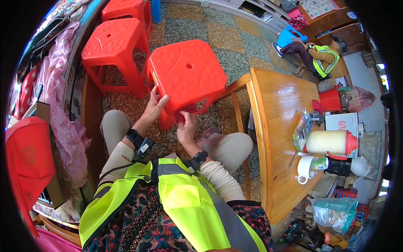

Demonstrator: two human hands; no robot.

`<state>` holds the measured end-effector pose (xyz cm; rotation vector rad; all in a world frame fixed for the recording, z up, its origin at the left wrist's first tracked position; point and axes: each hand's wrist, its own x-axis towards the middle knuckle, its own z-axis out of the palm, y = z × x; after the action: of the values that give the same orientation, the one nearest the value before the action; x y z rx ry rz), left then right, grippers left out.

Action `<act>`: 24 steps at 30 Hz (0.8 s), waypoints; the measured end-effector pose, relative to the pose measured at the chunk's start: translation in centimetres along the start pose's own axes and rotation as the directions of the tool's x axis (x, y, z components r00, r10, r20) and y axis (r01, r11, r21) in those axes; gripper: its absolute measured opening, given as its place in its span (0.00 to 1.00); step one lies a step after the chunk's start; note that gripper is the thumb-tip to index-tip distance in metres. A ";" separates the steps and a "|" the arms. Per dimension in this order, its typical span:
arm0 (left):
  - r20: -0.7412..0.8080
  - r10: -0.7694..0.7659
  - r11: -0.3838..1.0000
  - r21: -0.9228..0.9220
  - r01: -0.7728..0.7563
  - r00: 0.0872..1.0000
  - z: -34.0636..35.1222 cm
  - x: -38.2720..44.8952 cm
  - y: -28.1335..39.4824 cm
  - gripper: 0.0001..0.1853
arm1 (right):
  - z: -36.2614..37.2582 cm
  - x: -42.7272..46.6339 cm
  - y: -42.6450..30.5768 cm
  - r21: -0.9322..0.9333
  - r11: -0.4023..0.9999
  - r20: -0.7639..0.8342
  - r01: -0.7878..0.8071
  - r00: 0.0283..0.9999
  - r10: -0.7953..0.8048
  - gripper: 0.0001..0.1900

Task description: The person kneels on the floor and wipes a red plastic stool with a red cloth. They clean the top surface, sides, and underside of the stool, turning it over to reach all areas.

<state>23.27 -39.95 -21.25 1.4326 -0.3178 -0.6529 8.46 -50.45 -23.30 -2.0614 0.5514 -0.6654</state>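
A red plastic stool (189, 71) stands right in front of me, its seat facing up. My left hand (154, 105) rests on the near left side of the stool, with the thumb at the seat's edge and the fingers along the side. My right hand (186, 126) is at the near side below the seat, its fingertips pinching a small piece of dark red material (180, 117), perhaps a cloth. Its lower fingers are partly hidden. A second red plastic stool (113, 41) stands to the left, with another red stool (124, 8) behind it.
A wooden table (286, 104) on the right holds a thermos flask (327, 141), a white mug (304, 168) and a red bucket (330, 99). A bed with pink fabric (58, 78) lies left. At the back right, a seated person (324, 60) handles a blue plastic stool (288, 36).
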 end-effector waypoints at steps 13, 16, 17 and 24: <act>0.007 0.002 0.999 -0.035 -0.002 1.000 0.5 -1.3 -1.5 0.51 | -2.3 1.2 5.9 0.685 0.524 -0.210 -0.507 0.550 0.808 0.22; 0.031 0.015 0.999 -0.032 -0.014 0.999 0.2 -1.5 -1.6 0.50 | -6.0 3.7 5.1 0.703 0.624 -0.398 -0.341 0.539 0.742 0.19; 0.032 0.022 0.999 -0.037 -0.020 0.999 0.2 -1.5 -1.5 0.50 | -7.0 4.4 5.1 0.688 0.684 -0.463 -0.243 0.579 0.671 0.19; 0.059 0.027 1.000 -0.006 -0.027 0.998 0.6 -1.5 0.4 0.48 | -4.5 8.0 9.9 0.254 0.931 -0.483 -0.264 0.799 0.358 0.18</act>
<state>21.85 -39.56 -20.52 1.4038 -0.3812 -0.6746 10.35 -63.12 -27.58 -1.5587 1.0814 -1.0407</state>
